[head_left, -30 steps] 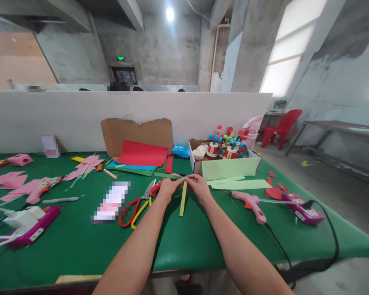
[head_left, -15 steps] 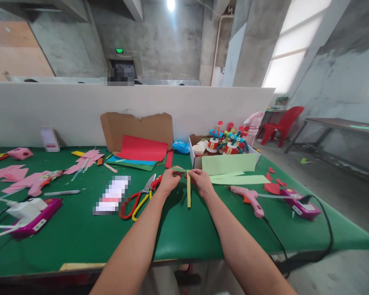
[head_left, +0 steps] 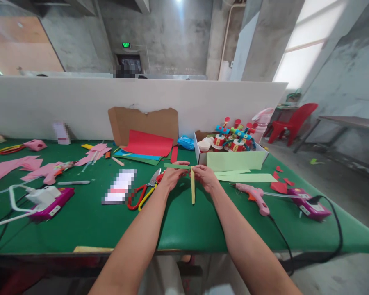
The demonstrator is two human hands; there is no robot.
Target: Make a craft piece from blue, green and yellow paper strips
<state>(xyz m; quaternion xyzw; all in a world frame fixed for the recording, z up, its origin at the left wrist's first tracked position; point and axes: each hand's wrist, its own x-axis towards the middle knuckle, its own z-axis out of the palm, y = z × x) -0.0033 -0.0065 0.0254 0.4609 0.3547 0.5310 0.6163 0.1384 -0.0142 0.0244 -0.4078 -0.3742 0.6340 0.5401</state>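
Note:
Above the green table my left hand pinches a green paper strip that points out to the left. My right hand closes on the top end of a yellow paper strip, which hangs down. The two strips meet at a corner between my fingertips; whether they are stuck together I cannot tell. Beside my left wrist lie scissors with red and yellow handles. Pale green paper strips lie to the right of my right hand.
A pink glue gun and a purple power strip with a cable lie right. Behind stands a white box of paper-cup figures. Red sheets lie at the back. Left are pink paper pieces, another glue gun and power strip.
The view has shifted slightly, so the table things appear farther right. More of the green strip now shows, lying flat and leftward over my left fingers. The yellow strip still hangs.

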